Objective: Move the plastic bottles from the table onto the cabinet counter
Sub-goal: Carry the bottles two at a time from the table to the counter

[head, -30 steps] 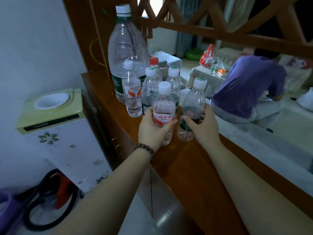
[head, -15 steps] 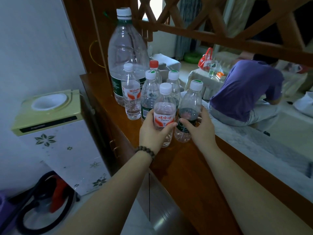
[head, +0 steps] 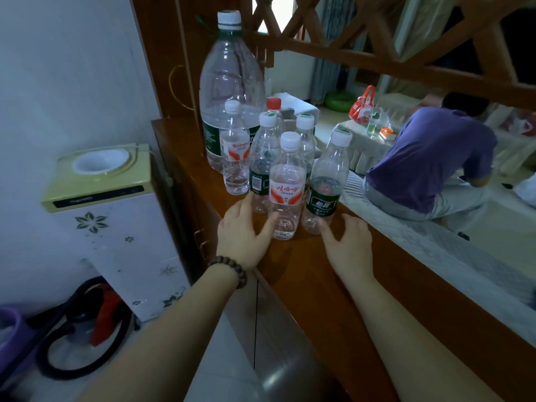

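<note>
Several clear plastic bottles stand grouped on the wooden cabinet counter (head: 313,271). Nearest me are a red-labelled bottle (head: 287,187) and a green-labelled bottle (head: 326,184), both upright. Behind them stand a big bottle (head: 230,82), a small red-labelled one (head: 235,149) and more small bottles. My left hand (head: 242,233) lies open beside the red-labelled bottle, fingertips at its base. My right hand (head: 348,245) is open just below the green-labelled bottle, a fingertip near its bottom. Neither hand holds anything.
A water dispenser (head: 107,204) stands left of the cabinet, with a black and red hose (head: 87,320) on the floor. A person in a purple shirt (head: 429,161) sits beyond the counter near a cloth-covered table (head: 362,140). A wooden lattice (head: 377,44) rises behind the bottles.
Both hands have let go of the two front bottles and drawn back toward me with fingers spread. The two bottles now stand free on the counter.
</note>
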The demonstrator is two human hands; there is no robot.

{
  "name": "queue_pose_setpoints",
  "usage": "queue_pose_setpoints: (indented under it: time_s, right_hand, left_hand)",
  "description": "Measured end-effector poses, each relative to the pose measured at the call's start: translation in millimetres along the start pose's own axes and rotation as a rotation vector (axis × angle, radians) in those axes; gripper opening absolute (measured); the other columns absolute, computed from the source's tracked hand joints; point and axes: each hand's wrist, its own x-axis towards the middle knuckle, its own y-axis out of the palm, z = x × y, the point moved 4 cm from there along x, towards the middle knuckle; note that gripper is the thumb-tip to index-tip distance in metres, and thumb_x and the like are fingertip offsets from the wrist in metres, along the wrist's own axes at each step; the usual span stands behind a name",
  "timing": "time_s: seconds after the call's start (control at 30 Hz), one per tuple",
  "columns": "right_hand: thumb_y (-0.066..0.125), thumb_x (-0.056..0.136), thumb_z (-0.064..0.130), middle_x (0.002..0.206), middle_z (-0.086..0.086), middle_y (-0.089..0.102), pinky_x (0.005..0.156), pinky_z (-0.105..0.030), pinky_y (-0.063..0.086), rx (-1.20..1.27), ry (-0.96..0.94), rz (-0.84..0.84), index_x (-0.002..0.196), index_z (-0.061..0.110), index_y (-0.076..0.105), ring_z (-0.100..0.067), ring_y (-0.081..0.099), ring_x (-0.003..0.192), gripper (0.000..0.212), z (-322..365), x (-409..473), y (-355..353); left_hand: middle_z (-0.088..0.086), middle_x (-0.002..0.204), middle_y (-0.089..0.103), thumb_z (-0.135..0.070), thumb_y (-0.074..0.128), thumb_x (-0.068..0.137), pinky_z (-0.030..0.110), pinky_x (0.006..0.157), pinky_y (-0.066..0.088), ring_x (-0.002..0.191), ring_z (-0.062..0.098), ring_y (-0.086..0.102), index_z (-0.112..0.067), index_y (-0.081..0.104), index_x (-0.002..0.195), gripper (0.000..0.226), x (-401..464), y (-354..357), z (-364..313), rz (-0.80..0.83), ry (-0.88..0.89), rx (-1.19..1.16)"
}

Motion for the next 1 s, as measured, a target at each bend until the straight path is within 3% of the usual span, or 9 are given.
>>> queue_pose_setpoints:
  time_s: [0.17,0.37,0.53,0.7,0.8,1.0]
  right_hand:
    - [0.050,0.088,0.057,0.143,-0.009,0.041,0.104,-0.040,0.041,-0.106,-0.094,0.000,0.132,0.014,0.049,-0.024,0.035,0.133,0.061,19,-34,10]
    - [0.052,0.089,0.054,0.138,-0.006,0.045,0.100,-0.037,0.040,-0.090,-0.220,0.050,0.132,0.015,0.049,-0.023,0.039,0.128,0.058,58,-80,36]
    - [0.047,0.091,0.054,0.141,-0.004,0.042,0.101,-0.034,0.039,-0.080,-0.344,0.211,0.138,0.016,0.044,-0.021,0.037,0.131,0.061,104,-147,74]
    - [0.051,0.092,0.048,0.141,-0.006,0.043,0.102,-0.036,0.039,-0.008,-0.528,0.428,0.138,0.014,0.044,-0.022,0.038,0.130,0.057,168,-258,124]
    - [0.052,0.093,0.045,0.141,-0.007,0.042,0.104,-0.035,0.035,0.006,-0.621,0.580,0.138,0.011,0.043,-0.023,0.036,0.131,0.057,204,-344,156]
    - [0.060,0.089,0.039,0.133,-0.014,0.049,0.103,-0.040,0.037,0.072,-0.916,0.836,0.132,0.006,0.050,-0.031,0.043,0.125,0.056,273,-544,198]
  left_hand:
    - [0.002,0.152,0.033,-0.064,0.037,0.089,0.048,0.115,0.021,0.140,0.020,0.026,-0.025,0.019,0.150,0.075,-23,-19,27,-0.021,-0.056,0.160]
    - [0.003,0.152,0.033,-0.064,0.037,0.089,0.047,0.114,0.025,0.139,0.023,0.029,-0.026,0.020,0.150,0.074,-64,-65,72,-0.106,-0.197,0.225]
    - [0.006,0.148,0.038,-0.067,0.031,0.086,0.045,0.111,0.030,0.135,0.025,0.035,-0.022,0.024,0.149,0.079,-137,-136,123,-0.164,-0.315,0.259]
    - [0.007,0.141,0.047,-0.060,0.042,0.088,0.048,0.107,0.032,0.131,0.025,0.041,-0.017,0.035,0.144,0.072,-260,-234,191,-0.279,-0.500,0.365]
    - [0.008,0.138,0.051,-0.069,0.031,0.079,0.047,0.104,0.037,0.129,0.025,0.044,-0.013,0.043,0.139,0.083,-354,-295,223,-0.386,-0.639,0.412]
    - [0.004,0.143,0.045,-0.070,0.018,0.074,0.041,0.107,0.029,0.132,0.023,0.040,-0.018,0.038,0.143,0.088,-565,-397,252,-0.552,-1.003,0.542]
